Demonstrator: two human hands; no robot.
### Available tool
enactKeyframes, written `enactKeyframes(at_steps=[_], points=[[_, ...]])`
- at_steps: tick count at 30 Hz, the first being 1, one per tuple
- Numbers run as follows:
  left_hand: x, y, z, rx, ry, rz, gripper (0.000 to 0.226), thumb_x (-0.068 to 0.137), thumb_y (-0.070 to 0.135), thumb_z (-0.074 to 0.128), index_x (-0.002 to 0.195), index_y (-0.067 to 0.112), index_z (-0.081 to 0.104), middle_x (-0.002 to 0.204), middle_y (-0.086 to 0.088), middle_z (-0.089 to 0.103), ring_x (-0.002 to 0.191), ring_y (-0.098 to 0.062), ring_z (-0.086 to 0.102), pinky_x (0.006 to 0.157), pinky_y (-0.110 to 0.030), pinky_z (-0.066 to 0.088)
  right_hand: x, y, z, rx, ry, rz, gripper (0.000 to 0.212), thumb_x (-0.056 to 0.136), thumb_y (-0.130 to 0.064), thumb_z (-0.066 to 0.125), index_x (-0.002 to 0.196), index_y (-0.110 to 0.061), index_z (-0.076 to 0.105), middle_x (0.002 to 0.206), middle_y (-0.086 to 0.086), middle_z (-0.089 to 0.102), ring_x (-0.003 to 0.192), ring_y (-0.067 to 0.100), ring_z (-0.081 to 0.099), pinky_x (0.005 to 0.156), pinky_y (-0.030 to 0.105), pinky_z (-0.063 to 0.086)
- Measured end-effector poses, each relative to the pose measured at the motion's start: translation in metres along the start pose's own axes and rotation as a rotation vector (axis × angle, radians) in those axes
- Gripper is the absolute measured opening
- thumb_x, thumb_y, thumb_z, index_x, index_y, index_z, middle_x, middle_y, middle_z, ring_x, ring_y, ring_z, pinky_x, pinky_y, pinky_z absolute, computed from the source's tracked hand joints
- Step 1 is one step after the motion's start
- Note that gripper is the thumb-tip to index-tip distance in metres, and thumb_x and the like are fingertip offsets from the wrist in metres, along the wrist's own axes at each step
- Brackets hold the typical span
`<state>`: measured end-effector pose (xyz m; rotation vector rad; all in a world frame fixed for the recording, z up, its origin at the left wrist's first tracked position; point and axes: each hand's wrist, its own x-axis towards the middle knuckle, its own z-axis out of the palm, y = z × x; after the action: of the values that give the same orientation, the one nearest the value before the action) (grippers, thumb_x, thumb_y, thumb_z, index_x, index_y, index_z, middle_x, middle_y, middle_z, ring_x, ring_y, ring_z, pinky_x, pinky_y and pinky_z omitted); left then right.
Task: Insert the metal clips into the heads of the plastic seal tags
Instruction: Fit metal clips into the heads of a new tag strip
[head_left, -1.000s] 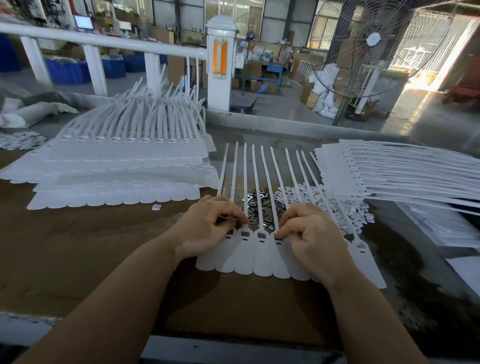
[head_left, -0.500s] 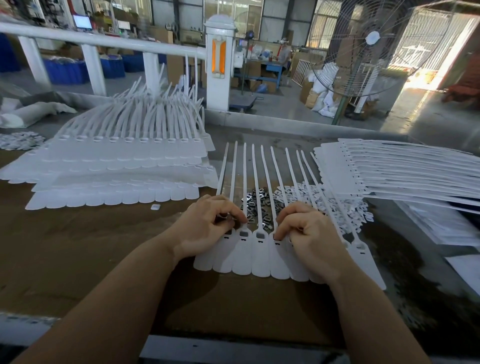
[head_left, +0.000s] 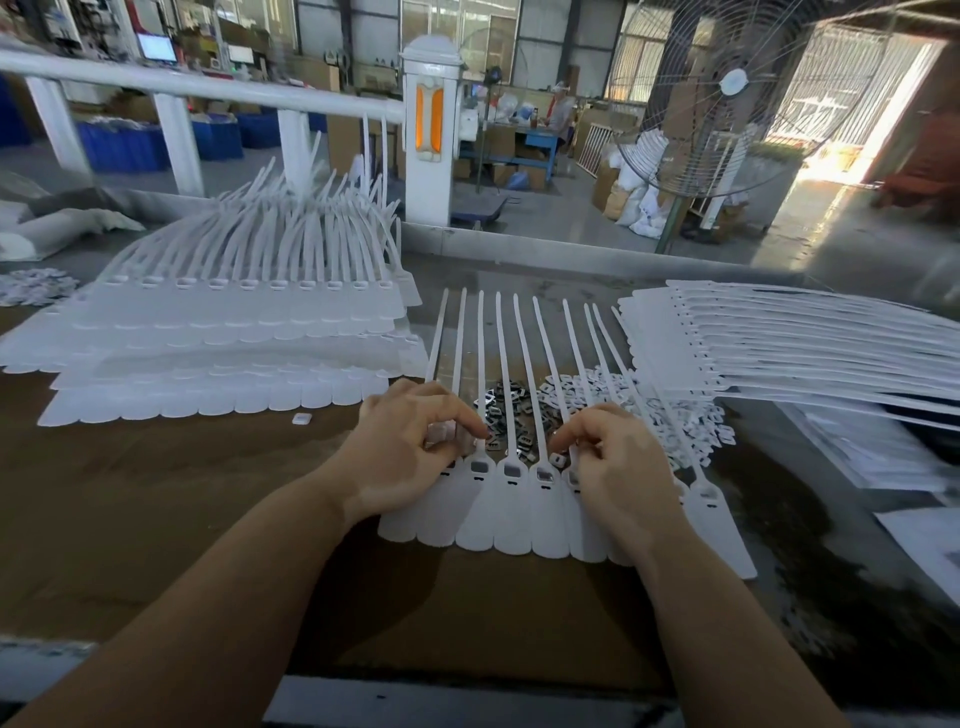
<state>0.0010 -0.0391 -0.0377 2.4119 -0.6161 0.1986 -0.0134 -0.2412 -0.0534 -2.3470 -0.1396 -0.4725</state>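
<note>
A joined strip of white plastic seal tags (head_left: 511, 525) lies flat before me, straps pointing away. Several of its heads (head_left: 511, 470) show a dark metal clip in the socket. Behind the heads, under the straps, is a heap of loose metal clips (head_left: 501, 410). My left hand (head_left: 410, 452) rests on the strip's left end, fingers curled, gripping metal clips against the thumb. My right hand (head_left: 618, 467) covers the right-hand heads and pinches a metal clip at its curled fingertips.
Stacks of tag strips (head_left: 234, 332) lie at the left, and more (head_left: 779, 348) at the right. Small white plastic pieces (head_left: 670, 410) are heaped beside the metal clips. One loose white piece (head_left: 301, 419) lies on the brown table (head_left: 156, 493). A white railing (head_left: 208, 88) runs along the table's far side.
My right fingertips have drawn back slightly from the tag head they were pressing. The strip has slid a little to the left. My left hand has barely moved.
</note>
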Motion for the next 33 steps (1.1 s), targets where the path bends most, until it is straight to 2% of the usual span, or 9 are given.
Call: enactKeyframes(at_steps=[2, 4, 6, 8, 12, 15, 19, 25, 33], points=[[0.002, 0.009, 0.001, 0.033, 0.016, 0.042, 0.030, 0.088, 0.023, 0.059, 0.083, 0.051, 0.051, 0.091, 0.032, 0.044, 0.102, -0.002, 0.037, 0.100, -0.038, 0.026, 0.001, 0.001, 0.000, -0.018, -0.001, 0.022, 0.030, 0.085, 0.006, 0.047, 0.077, -0.017, 0.065, 0.088, -0.006, 0.053, 0.089, 0.009, 0.046, 0.079, 0.023, 0.035], [0.004, 0.020, 0.005, 0.069, 0.007, 0.095, 0.022, 0.088, 0.028, 0.059, 0.087, 0.049, 0.055, 0.088, 0.035, 0.041, 0.101, 0.001, 0.034, 0.099, -0.034, 0.021, 0.003, 0.002, 0.001, -0.032, -0.007, 0.032, 0.029, 0.086, 0.005, 0.048, 0.079, -0.016, 0.066, 0.087, -0.008, 0.051, 0.090, 0.009, 0.045, 0.079, 0.024, 0.033], [0.006, 0.029, 0.011, 0.114, -0.029, 0.121, 0.016, 0.089, 0.030, 0.058, 0.095, 0.044, 0.062, 0.089, 0.031, 0.044, 0.103, 0.000, 0.034, 0.093, -0.027, 0.014, 0.003, 0.002, 0.001, -0.047, -0.011, 0.028, 0.028, 0.086, 0.004, 0.048, 0.080, -0.015, 0.067, 0.087, -0.009, 0.050, 0.090, 0.009, 0.046, 0.079, 0.024, 0.034], [0.008, 0.036, 0.019, 0.172, -0.075, 0.118, 0.018, 0.091, 0.032, 0.056, 0.102, 0.042, 0.065, 0.099, 0.025, 0.049, 0.108, -0.003, 0.035, 0.083, -0.022, 0.010, 0.002, 0.002, 0.000, -0.053, -0.012, 0.026, 0.028, 0.084, 0.005, 0.048, 0.080, -0.015, 0.068, 0.088, -0.007, 0.052, 0.090, 0.010, 0.047, 0.080, 0.025, 0.036], [0.009, 0.045, 0.028, 0.314, -0.153, 0.091, 0.025, 0.096, 0.035, 0.047, 0.115, 0.042, 0.062, 0.116, 0.015, 0.051, 0.114, -0.010, 0.036, 0.100, -0.033, 0.017, 0.001, 0.001, -0.001, -0.047, -0.010, 0.027, 0.029, 0.082, 0.006, 0.048, 0.079, -0.014, 0.068, 0.089, -0.005, 0.052, 0.089, 0.012, 0.048, 0.081, 0.028, 0.038], [0.008, 0.050, 0.032, 0.412, -0.142, 0.096, 0.029, 0.098, 0.035, 0.042, 0.121, 0.039, 0.058, 0.116, 0.010, 0.050, 0.112, -0.014, 0.037, 0.099, -0.035, 0.022, 0.001, 0.002, -0.001, -0.060, -0.006, 0.023, 0.028, 0.082, 0.006, 0.048, 0.079, -0.013, 0.068, 0.089, -0.004, 0.052, 0.089, 0.012, 0.048, 0.079, 0.028, 0.038], [0.003, 0.053, 0.042, 0.508, -0.053, 0.128, 0.028, 0.094, 0.024, 0.049, 0.121, 0.030, 0.058, 0.114, 0.008, 0.048, 0.109, -0.015, 0.038, 0.094, -0.033, 0.027, 0.002, 0.001, -0.001, -0.073, -0.013, 0.015, 0.026, 0.081, 0.006, 0.048, 0.077, -0.012, 0.068, 0.085, -0.005, 0.050, 0.085, 0.011, 0.047, 0.073, 0.024, 0.033], [0.011, 0.054, 0.039, 0.333, -0.121, 0.018, 0.026, 0.093, 0.025, 0.051, 0.117, 0.026, 0.062, 0.115, 0.005, 0.051, 0.110, -0.015, 0.046, 0.096, -0.035, 0.037, 0.002, 0.001, -0.002, -0.077, -0.017, 0.011, 0.027, 0.080, 0.006, 0.048, 0.077, -0.011, 0.068, 0.087, -0.004, 0.051, 0.085, 0.013, 0.049, 0.076, 0.025, 0.037], [0.010, 0.050, 0.036, 0.124, -0.110, -0.030, 0.016, 0.089, 0.025, 0.060, 0.101, 0.030, 0.069, 0.098, 0.015, 0.049, 0.101, -0.011, 0.049, 0.097, -0.043, 0.039, 0.003, 0.002, 0.000, -0.060, -0.006, 0.012, 0.028, 0.080, 0.007, 0.048, 0.075, -0.013, 0.067, 0.088, -0.003, 0.053, 0.086, 0.015, 0.051, 0.079, 0.030, 0.042]])
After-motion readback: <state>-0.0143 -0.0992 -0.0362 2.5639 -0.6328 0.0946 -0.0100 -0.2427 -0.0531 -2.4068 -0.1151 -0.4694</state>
